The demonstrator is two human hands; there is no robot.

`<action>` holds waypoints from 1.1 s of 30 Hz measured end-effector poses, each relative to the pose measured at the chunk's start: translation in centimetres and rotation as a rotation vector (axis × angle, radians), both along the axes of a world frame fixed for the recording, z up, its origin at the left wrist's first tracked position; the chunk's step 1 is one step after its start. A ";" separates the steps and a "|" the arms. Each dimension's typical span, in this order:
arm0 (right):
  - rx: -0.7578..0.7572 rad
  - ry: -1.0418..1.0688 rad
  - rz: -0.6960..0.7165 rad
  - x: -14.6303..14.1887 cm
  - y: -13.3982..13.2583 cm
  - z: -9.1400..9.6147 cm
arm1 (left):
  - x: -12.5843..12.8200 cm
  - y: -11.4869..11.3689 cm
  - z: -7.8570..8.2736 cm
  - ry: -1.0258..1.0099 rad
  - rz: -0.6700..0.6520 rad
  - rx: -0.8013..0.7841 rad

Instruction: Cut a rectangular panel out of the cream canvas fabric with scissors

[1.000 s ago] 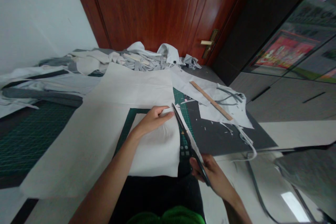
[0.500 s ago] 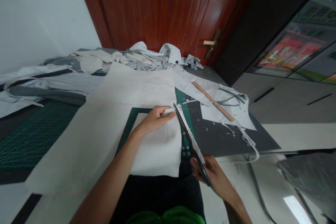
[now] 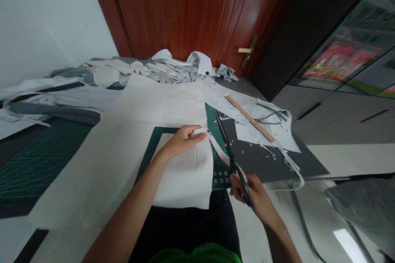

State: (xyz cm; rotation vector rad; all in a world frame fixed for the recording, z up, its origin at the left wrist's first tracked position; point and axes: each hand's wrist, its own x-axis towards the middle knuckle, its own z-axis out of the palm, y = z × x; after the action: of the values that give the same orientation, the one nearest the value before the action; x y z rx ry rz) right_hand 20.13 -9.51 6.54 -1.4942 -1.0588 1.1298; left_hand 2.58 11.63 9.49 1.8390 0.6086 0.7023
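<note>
A white fabric piece (image 3: 185, 176) lies over the green cutting mat (image 3: 162, 131), its near edge hanging past the table. My left hand (image 3: 185, 139) grips its upper right corner, thumb stretched along the top and fingers partly hidden. From that corner a narrow strip of fabric (image 3: 219, 150) curves down toward my right hand (image 3: 249, 193). Closed around the handles of black scissors (image 3: 227, 144), my right hand holds them right of the fabric, blades pointing away and apart from the corner. A larger white fabric sheet (image 3: 120, 148) spreads out behind and to the left.
A wooden ruler (image 3: 249, 119) rests on white fabric pieces (image 3: 225, 100) at the right. Small scraps dot the dark tabletop (image 3: 253, 164). Piled cloth (image 3: 175, 70) lines the back, before a wooden door (image 3: 173, 12). More folded cloth (image 3: 61, 98) lies at the left.
The scissors have moved right, away from the fabric corner, with my right hand. The strip, earlier along the blades, now curves free to their left. My left hand is nearly unmoved.
</note>
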 end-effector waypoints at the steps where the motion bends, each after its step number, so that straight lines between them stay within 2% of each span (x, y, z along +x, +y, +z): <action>1: 0.027 0.038 -0.008 0.3 0.3 0.2 | 0.0 0.0 0.0 0.000 -0.001 -0.001; 4: 0.107 0.240 -0.010 1.3 1.3 0.6 | 0.0 -0.1 0.1 -0.001 -0.014 -0.003; 7: 0.172 0.432 0.062 2.1 2.0 1.5 | 0.1 -0.1 0.2 -0.001 -0.028 -0.004; 9: 0.229 0.481 0.116 2.4 2.2 2.4 | 0.1 -0.1 0.3 0.003 -0.034 -0.006; 14: 0.346 0.473 0.235 3.0 2.7 5.7 | 0.0 -0.2 0.3 0.012 -0.030 -0.008; 18: 0.373 0.386 0.177 3.8 3.6 8.8 | 0.0 -0.2 0.2 0.016 -0.030 -0.008; 21: 0.394 0.324 0.129 4.6 5.3 11.2 | 0.0 0.0 -0.2 0.016 -0.035 -0.001; 24: 0.413 0.306 0.115 5.2 8.3 12.9 | 0.1 0.1 -0.5 0.015 -0.031 0.017; 28: 0.390 0.405 0.154 5.2 13.4 13.0 | 0.3 0.2 -0.7 -0.024 -0.013 0.075; 31: 0.339 0.525 0.230 3.9 15.8 11.5 | 0.5 0.2 -0.9 -0.062 -0.029 0.123; 33: 0.293 0.565 0.288 2.6 16.2 10.2 | 0.6 0.2 -1.2 -0.089 -0.041 0.152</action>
State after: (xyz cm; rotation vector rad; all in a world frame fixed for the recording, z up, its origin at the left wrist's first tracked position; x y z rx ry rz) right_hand 22.77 6.68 16.79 -0.7389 -0.9966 1.4163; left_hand 3.21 11.85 8.30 1.9427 0.4683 0.8172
